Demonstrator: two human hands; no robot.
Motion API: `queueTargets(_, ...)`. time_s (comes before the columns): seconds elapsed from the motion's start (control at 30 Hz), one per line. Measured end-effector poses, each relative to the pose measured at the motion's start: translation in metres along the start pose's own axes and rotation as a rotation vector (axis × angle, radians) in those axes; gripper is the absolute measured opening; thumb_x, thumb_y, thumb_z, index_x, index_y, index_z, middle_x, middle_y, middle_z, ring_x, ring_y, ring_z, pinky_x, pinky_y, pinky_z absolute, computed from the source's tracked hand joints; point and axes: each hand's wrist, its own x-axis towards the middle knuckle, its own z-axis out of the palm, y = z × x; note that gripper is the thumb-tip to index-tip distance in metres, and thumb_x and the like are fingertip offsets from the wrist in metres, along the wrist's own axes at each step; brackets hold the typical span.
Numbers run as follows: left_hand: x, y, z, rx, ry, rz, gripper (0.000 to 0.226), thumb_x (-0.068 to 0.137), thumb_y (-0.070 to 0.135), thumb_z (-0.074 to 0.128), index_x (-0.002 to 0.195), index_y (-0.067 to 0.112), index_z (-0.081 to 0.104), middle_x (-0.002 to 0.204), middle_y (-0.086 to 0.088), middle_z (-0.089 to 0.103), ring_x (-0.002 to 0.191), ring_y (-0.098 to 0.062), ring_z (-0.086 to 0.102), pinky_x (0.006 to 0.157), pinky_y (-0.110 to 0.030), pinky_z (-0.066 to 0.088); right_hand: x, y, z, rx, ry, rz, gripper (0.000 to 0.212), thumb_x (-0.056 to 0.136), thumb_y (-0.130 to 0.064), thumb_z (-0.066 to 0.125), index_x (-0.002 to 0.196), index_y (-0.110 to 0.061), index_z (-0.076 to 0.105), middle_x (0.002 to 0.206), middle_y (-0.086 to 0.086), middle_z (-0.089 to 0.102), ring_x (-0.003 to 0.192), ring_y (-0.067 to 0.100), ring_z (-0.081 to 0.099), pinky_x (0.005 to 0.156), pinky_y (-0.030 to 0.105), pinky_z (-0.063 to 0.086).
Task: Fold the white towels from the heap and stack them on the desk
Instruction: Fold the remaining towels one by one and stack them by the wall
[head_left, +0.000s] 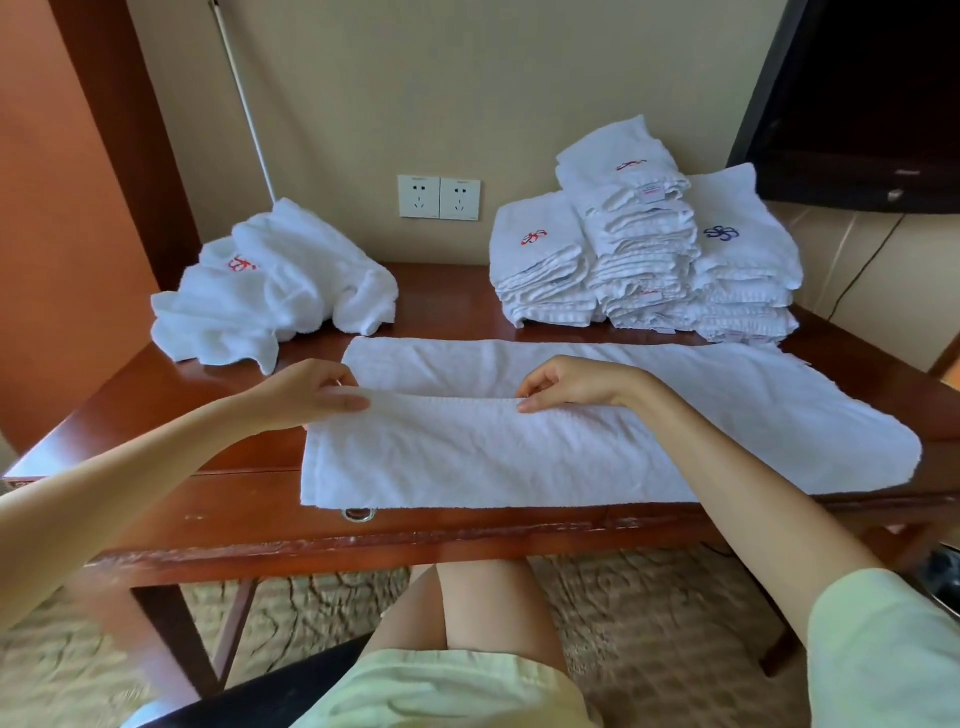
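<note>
Pinched the raised fold of the towel (571, 457) with left hand (311, 395) and right hand (566, 387), thumbs and curled fingers clamped on it, forearms stretched over the desk (447, 306).

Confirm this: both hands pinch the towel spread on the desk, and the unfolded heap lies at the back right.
Wrong on one point: the head view shows the unfolded heap at the back left of the desk. The left hand and right hand do pinch the spread towel.
</note>
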Motion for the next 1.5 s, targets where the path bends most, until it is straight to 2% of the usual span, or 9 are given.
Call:
queueTargets(0.2, -0.007, -0.012, 0.005, 0.106, 0.079, -0.013, 0.019, 0.085, 0.038, 0.07, 0.079, 0.021, 0.062, 0.067, 0.001, 0.062, 0.054, -0.014, 0.061, 0.05, -0.024, 0.045, 0.007, 0.003, 0.009, 0.034, 0.064, -0.008, 0.017, 0.087, -0.025, 0.071, 0.102, -0.017, 0.072, 0.097, -0.008, 0.071, 0.093, 0.001, 0.065, 0.086, 0.016, 0.047)
queueTargets(0.3, -0.01, -0.014, 0.008, 0.187, 0.164, 0.052, 0.017, 0.084, 0.04, 0.069, 0.091, 0.027, 0.06, 0.082, 0.006, 0.059, 0.067, -0.006, 0.054, 0.056, -0.022, 0.038, 0.008, 0.0, 0.01, -0.024, 0.114, -0.025, 0.016, 0.083, -0.024, 0.075, 0.097, -0.016, 0.071, 0.092, -0.009, 0.069, 0.083, -0.002, 0.061, 0.074, 0.01, 0.045)
queueTargets(0.43, -0.01, -0.008, 0.01, 0.292, 0.255, 0.204, 0.026, 0.085, 0.029, 0.072, 0.107, 0.028, 0.059, 0.099, 0.009, 0.048, 0.081, -0.006, 0.051, 0.062, -0.018, 0.037, 0.014, 0.005, 0.012, -0.016, 0.191, -0.047, 0.014, 0.082, -0.022, 0.076, 0.093, -0.015, 0.072, 0.093, -0.005, 0.071, 0.088, 0.005, 0.063, 0.086, 0.023, 0.049)
queueTargets(0.67, -0.009, 0.0, 0.013, 0.428, 0.209, 0.282, 0.008, 0.091, 0.018, 0.063, 0.089, 0.025, 0.058, 0.09, 0.014, 0.049, 0.086, -0.008, 0.051, 0.063, -0.013, 0.034, 0.013, 0.011, 0.012, -0.005, 0.249, -0.053, 0.007, 0.083, -0.02, 0.074, 0.089, -0.018, 0.072, 0.095, -0.003, 0.072, 0.092, 0.012, 0.064, 0.091, 0.028, 0.049)
queueTargets(0.9, 0.028, 0.019, 0.011, 0.546, 0.074, 0.257, 0.023, 0.094, 0.022, 0.058, 0.116, 0.027, 0.057, 0.117, 0.005, 0.055, 0.108, -0.014, 0.053, 0.083, -0.029, 0.046, 0.041, -0.007, -0.01, -0.019, 0.273, -0.053, 0.013, 0.086, -0.018, 0.072, 0.099, -0.017, 0.071, 0.098, -0.004, 0.067, 0.088, 0.003, 0.059, 0.082, 0.014, 0.045)
queueTargets(1.07, 0.061, 0.022, 0.016, 0.52, 0.085, 0.178, 0.041, 0.097, 0.017, 0.048, 0.138, 0.023, 0.046, 0.14, -0.002, 0.046, 0.121, -0.021, 0.05, 0.088, -0.033, 0.048, 0.078, 0.001, -0.024, 0.031, 0.384, 0.033, 0.024, 0.088, -0.019, 0.07, 0.111, -0.015, 0.065, 0.112, 0.002, 0.064, 0.11, 0.015, 0.059, 0.095, 0.028, 0.047)
queueTargets(1.23, 0.096, 0.008, 0.014, 0.387, 0.084, 0.038, 0.041, 0.102, 0.019, 0.039, 0.142, 0.02, 0.043, 0.144, -0.006, 0.045, 0.095, -0.02, 0.059, 0.073, -0.028, 0.046, 0.104, 0.016, -0.018, -0.009, 0.39, 0.125, 0.052, 0.093, -0.028, 0.063, 0.139, -0.01, 0.047, 0.144, 0.005, 0.047, 0.132, 0.018, 0.044, 0.098, 0.024, 0.038)
queueTargets(1.37, 0.11, 0.001, 0.019, 0.414, 0.087, -0.018, 0.04, 0.101, 0.021, 0.04, 0.14, 0.02, 0.046, 0.138, -0.007, 0.05, 0.108, -0.026, 0.057, 0.087, -0.038, 0.05, 0.117, 0.023, -0.011, -0.237, 0.461, 0.184, 0.056, 0.092, -0.043, 0.059, 0.141, -0.022, 0.044, 0.144, -0.001, 0.047, 0.134, 0.019, 0.041, 0.117, 0.043, 0.017)
queueTargets(1.5, 0.115, 0.006, 0.02, 0.431, 0.109, 0.003, 0.04, 0.098, 0.019, 0.044, 0.138, 0.022, 0.047, 0.137, -0.007, 0.049, 0.113, -0.026, 0.054, 0.086, -0.037, 0.05, 0.112, 0.019, -0.015, -0.324, 0.484, 0.119, 0.055, 0.089, -0.043, 0.063, 0.139, -0.027, 0.045, 0.139, -0.002, 0.051, 0.132, 0.015, 0.042, 0.114, 0.039, 0.011)
